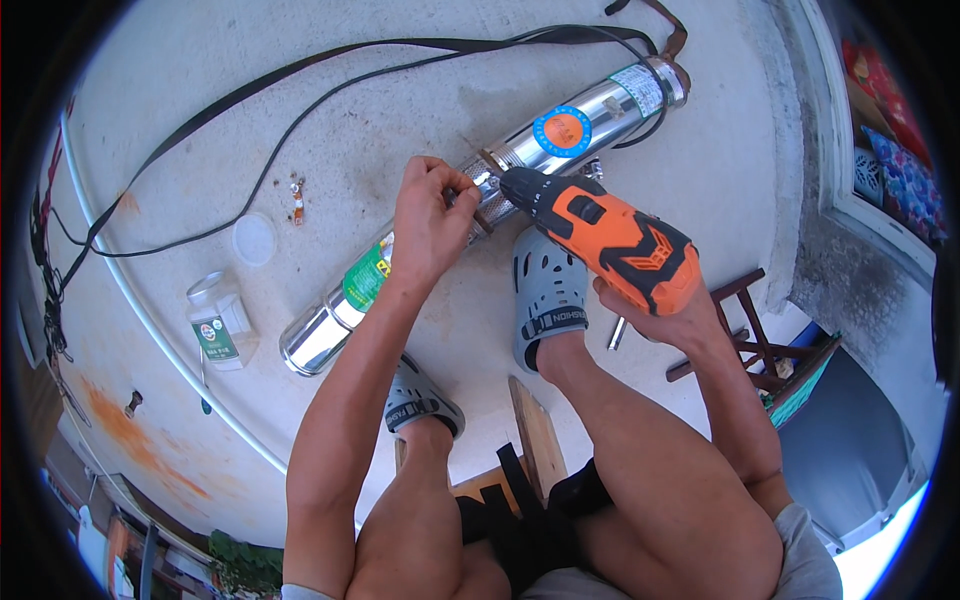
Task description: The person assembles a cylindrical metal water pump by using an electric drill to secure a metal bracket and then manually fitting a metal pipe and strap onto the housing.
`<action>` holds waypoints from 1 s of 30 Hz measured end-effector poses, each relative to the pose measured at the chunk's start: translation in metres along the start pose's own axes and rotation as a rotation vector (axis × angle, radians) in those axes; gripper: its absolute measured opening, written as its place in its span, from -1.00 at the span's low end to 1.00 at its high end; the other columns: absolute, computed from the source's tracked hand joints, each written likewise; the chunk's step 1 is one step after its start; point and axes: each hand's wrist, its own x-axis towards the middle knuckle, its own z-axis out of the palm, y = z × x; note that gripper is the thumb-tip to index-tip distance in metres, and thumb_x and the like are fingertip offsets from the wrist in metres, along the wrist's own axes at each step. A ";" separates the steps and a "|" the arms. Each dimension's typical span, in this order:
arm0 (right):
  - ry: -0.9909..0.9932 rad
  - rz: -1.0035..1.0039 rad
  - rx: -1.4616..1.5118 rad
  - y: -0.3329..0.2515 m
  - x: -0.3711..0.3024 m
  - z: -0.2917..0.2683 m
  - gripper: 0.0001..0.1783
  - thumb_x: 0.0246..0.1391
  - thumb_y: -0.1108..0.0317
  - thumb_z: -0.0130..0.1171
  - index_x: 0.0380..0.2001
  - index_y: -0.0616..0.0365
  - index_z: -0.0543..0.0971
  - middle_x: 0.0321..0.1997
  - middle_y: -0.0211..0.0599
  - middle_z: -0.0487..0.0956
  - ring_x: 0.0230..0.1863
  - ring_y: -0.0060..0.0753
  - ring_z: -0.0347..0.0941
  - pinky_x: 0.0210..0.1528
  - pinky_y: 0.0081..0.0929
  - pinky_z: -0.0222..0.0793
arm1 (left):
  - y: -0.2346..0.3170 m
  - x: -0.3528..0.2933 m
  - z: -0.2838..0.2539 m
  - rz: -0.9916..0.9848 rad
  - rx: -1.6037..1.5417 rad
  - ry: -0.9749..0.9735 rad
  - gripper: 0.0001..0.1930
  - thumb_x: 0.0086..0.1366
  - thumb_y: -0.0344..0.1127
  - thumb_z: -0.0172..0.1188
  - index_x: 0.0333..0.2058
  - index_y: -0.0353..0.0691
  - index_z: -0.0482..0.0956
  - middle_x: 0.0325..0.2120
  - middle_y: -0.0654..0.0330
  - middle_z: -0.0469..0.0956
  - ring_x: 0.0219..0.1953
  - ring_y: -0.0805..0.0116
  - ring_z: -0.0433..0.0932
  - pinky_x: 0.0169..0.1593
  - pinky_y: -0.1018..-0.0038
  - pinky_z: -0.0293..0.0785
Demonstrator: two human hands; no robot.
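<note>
A long, shiny steel submersible pump (pixel 608 107) lies slantwise on the floor in front of me, with several coloured stickers on its casing. My right hand (pixel 660 318) is closed round the handle of an orange and black cordless drill (pixel 622 238). The drill's black nose points at the pump's middle section, beside a brownish metal band (pixel 490 160). Over that same section my left hand (pixel 432 215) is closed, thumb and fingers pinched together. Whatever sits between them is mostly hidden and too small to name.
Black cable (pixel 300 135) loops across the floor behind the pump. A clear jar (pixel 218 320) and a round lid (pixel 255 239) lie at the left, near small loose parts (pixel 297 200). My clog-shod feet flank the pump's near side. A wooden stool (pixel 755 340) stands right.
</note>
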 end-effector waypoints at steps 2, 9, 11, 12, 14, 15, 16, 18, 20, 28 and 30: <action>-0.025 0.067 0.009 -0.005 -0.001 -0.004 -0.58 -0.13 0.26 0.50 -0.19 0.19 0.64 -0.33 -0.30 0.72 -0.30 -0.31 0.66 -0.20 -0.43 0.56 | -0.002 0.000 0.001 -0.028 -0.029 0.009 -0.89 0.23 -0.46 0.27 -0.38 -0.41 0.60 -0.23 0.19 0.38 -0.42 0.45 0.42 -0.31 0.49 0.40; -0.150 0.245 -0.001 -0.016 -0.003 -0.012 -0.59 -0.15 0.31 0.51 -0.20 0.21 0.63 -0.35 -0.30 0.71 -0.34 -0.37 0.64 -0.22 -0.44 0.53 | -0.002 -0.007 0.001 -0.066 -0.183 0.020 -0.94 0.19 -0.53 0.32 -0.36 -0.38 0.63 -0.29 0.18 0.46 -0.36 0.40 0.47 -0.27 0.44 0.44; -0.102 0.169 -0.003 -0.014 -0.002 -0.009 -0.60 -0.14 0.32 0.50 -0.21 0.23 0.63 -0.36 -0.29 0.70 -0.34 -0.34 0.63 -0.22 -0.44 0.53 | -0.004 -0.012 0.004 -0.031 -0.210 0.056 -0.93 0.16 -0.57 0.31 -0.36 -0.37 0.63 -0.31 0.12 0.49 -0.33 0.29 0.51 -0.25 0.38 0.46; -0.106 0.165 -0.006 -0.016 -0.002 -0.009 -0.60 -0.14 0.32 0.50 -0.21 0.23 0.63 -0.36 -0.29 0.70 -0.34 -0.34 0.63 -0.22 -0.44 0.53 | -0.009 -0.014 0.007 0.081 -0.142 0.100 -0.93 0.16 -0.57 0.31 -0.35 -0.37 0.63 -0.31 0.10 0.50 -0.30 0.23 0.52 -0.24 0.36 0.47; -0.064 0.122 -0.004 -0.019 -0.001 -0.007 -0.59 -0.15 0.32 0.50 -0.20 0.24 0.62 -0.36 -0.26 0.70 -0.32 -0.29 0.63 -0.21 -0.42 0.53 | -0.013 -0.016 0.009 0.189 -0.072 0.147 -0.92 0.16 -0.58 0.31 -0.35 -0.37 0.63 -0.31 0.08 0.50 -0.27 0.17 0.53 -0.22 0.34 0.48; -0.068 0.119 -0.005 -0.019 -0.001 -0.006 -0.59 -0.15 0.32 0.50 -0.20 0.24 0.62 -0.36 -0.26 0.70 -0.32 -0.29 0.63 -0.21 -0.42 0.53 | -0.015 -0.016 0.011 0.265 -0.034 0.175 -0.91 0.14 -0.57 0.32 -0.34 -0.37 0.63 -0.31 0.08 0.51 -0.26 0.13 0.52 -0.20 0.32 0.48; -0.085 0.124 -0.035 -0.019 -0.001 -0.007 -0.59 -0.15 0.32 0.50 -0.21 0.25 0.62 -0.35 -0.25 0.70 -0.31 -0.27 0.64 -0.20 -0.41 0.54 | -0.016 -0.016 0.012 0.342 0.003 0.201 -0.89 0.13 -0.57 0.32 -0.33 -0.36 0.63 -0.31 0.07 0.51 -0.25 0.09 0.52 -0.19 0.30 0.48; -0.104 0.126 -0.066 -0.017 -0.001 -0.006 -0.59 -0.15 0.32 0.49 -0.21 0.26 0.62 -0.34 -0.24 0.70 -0.30 -0.25 0.64 -0.19 -0.39 0.54 | -0.019 -0.018 0.013 0.363 0.013 0.214 -0.88 0.12 -0.58 0.33 -0.33 -0.36 0.63 -0.30 0.07 0.52 -0.24 0.09 0.52 -0.18 0.29 0.48; -0.088 0.061 -0.072 -0.015 -0.002 -0.006 -0.60 -0.15 0.33 0.49 -0.23 0.26 0.63 -0.33 -0.23 0.71 -0.29 -0.24 0.65 -0.18 -0.37 0.54 | -0.019 -0.019 0.013 0.385 0.024 0.226 -0.87 0.11 -0.58 0.33 -0.32 -0.36 0.63 -0.29 0.08 0.53 -0.23 0.09 0.52 -0.16 0.28 0.48; -0.100 0.100 -0.053 -0.016 0.000 -0.007 -0.61 -0.17 0.35 0.49 -0.24 0.25 0.63 -0.33 -0.24 0.71 -0.32 -0.24 0.65 -0.17 -0.38 0.55 | -0.018 -0.019 0.016 0.341 -0.016 0.240 -0.85 0.09 -0.59 0.35 -0.32 -0.37 0.64 -0.28 0.07 0.54 -0.22 0.08 0.54 -0.16 0.28 0.49; -0.103 0.104 -0.054 -0.019 0.000 -0.009 -0.62 -0.17 0.36 0.49 -0.24 0.25 0.63 -0.33 -0.24 0.71 -0.32 -0.24 0.65 -0.17 -0.38 0.56 | -0.018 -0.020 0.015 0.314 -0.046 0.241 -0.85 0.09 -0.59 0.35 -0.32 -0.37 0.64 -0.28 0.07 0.54 -0.22 0.08 0.54 -0.16 0.28 0.49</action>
